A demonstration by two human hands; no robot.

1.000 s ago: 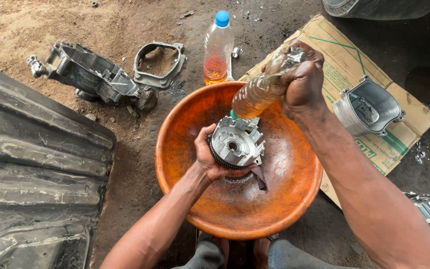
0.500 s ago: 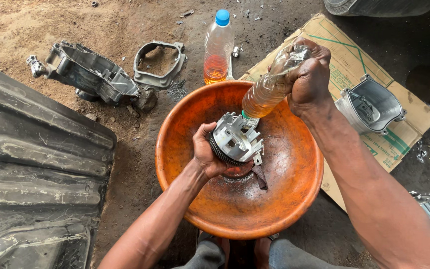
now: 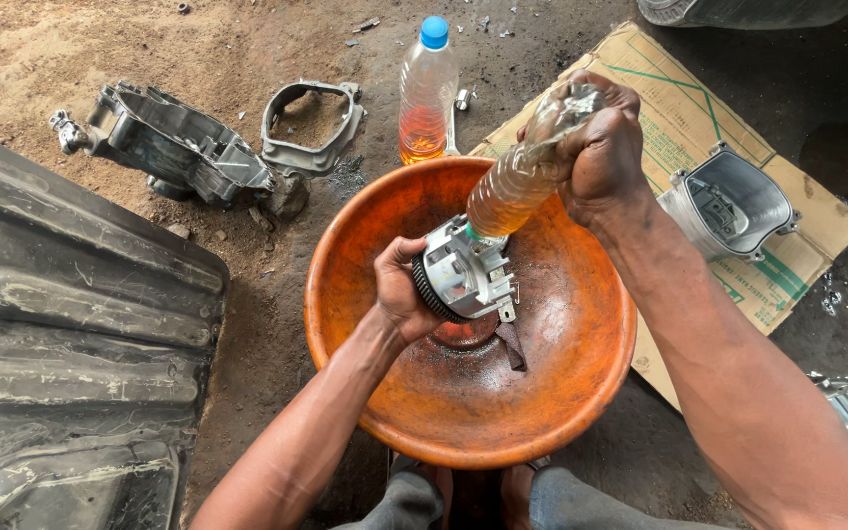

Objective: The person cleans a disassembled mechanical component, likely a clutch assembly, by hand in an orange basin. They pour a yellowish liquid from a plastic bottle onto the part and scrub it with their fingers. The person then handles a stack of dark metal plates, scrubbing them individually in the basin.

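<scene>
Orange basin (image 3: 581,412): glossy, round, holding a puddle half hidden under the part.
Left hand (image 3: 402,290): fingers clamping a toothed metal engine part (image 3: 463,280) over the basin.
Right hand (image 3: 601,147): squeezing a crumpled plastic bottle (image 3: 517,182) (amber liquid, neck down), mouth hidden against the part.

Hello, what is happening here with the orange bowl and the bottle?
A person crouches over an orange bowl on the dirt ground. The left hand holds a round metal engine part above the bowl. The right hand squeezes a tilted plastic bottle of amber liquid, its mouth down on the part. A second bottle with a blue cap stands behind the bowl, near metal casings.
</scene>
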